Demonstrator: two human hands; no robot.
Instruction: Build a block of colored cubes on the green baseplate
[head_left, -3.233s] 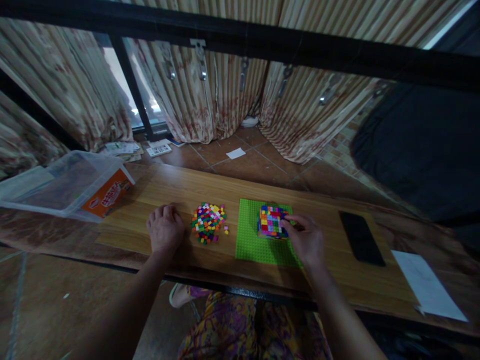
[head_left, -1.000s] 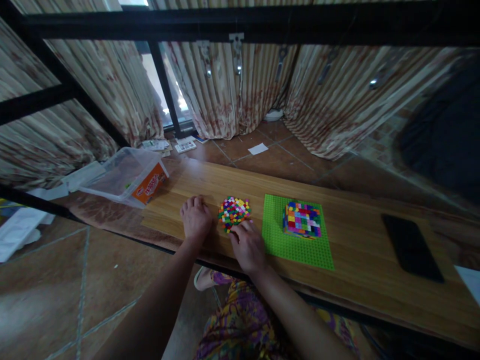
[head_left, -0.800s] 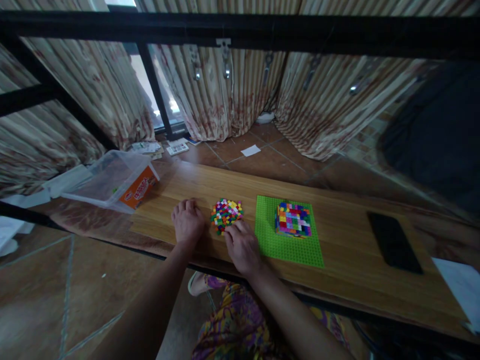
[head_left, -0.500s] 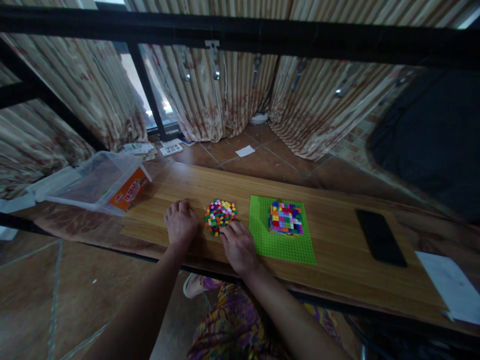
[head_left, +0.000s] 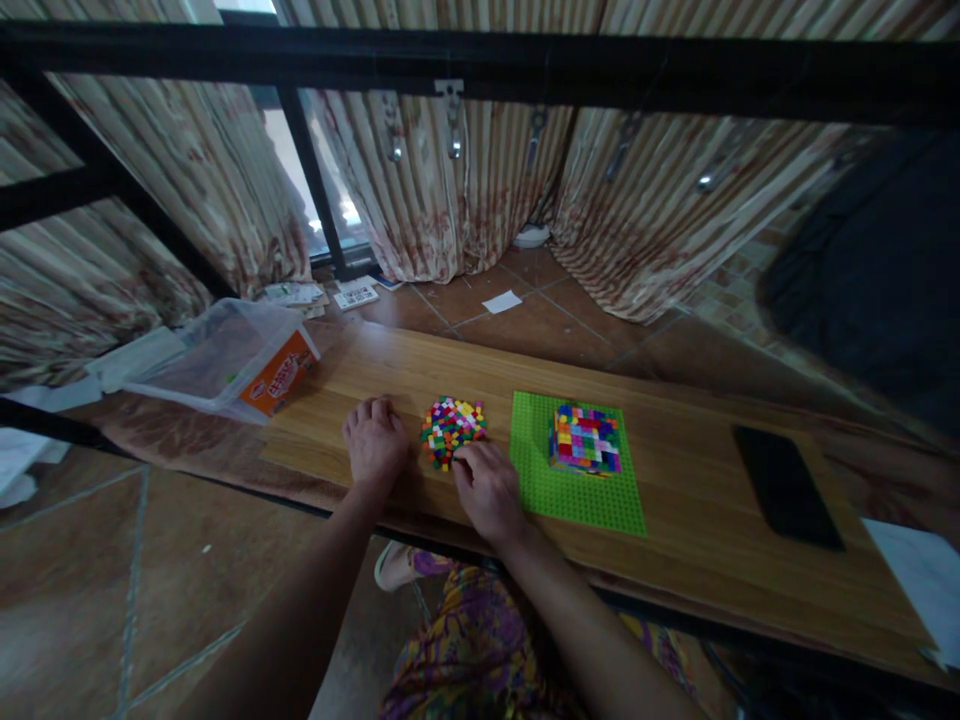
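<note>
A pile of small multicoloured toy bricks (head_left: pixel 453 430) lies on the wooden board. My left hand (head_left: pixel 375 440) rests palm down just left of the pile, its fingers laid loosely on the wood with nothing in them. At the pile's near right edge is my right hand (head_left: pixel 487 485), thumb and fingers drawn together in a pinch. Whatever is between those fingertips is too small to make out. To the right, a block built of many coloured bricks (head_left: pixel 586 440) stands on a green studded baseplate (head_left: pixel 540 490), apart from both hands.
A clear plastic bin (head_left: pixel 217 360) with an orange label sits at the board's left end. A black phone (head_left: pixel 786 485) lies on the right, with white paper (head_left: pixel 919 575) beyond it. A dark metal bar (head_left: pixel 480 65) crosses above, before striped curtains (head_left: pixel 427 200).
The camera view has turned slightly left, so everything sits further right in the picture. Both hands keep nearly the same places beside the pile.
</note>
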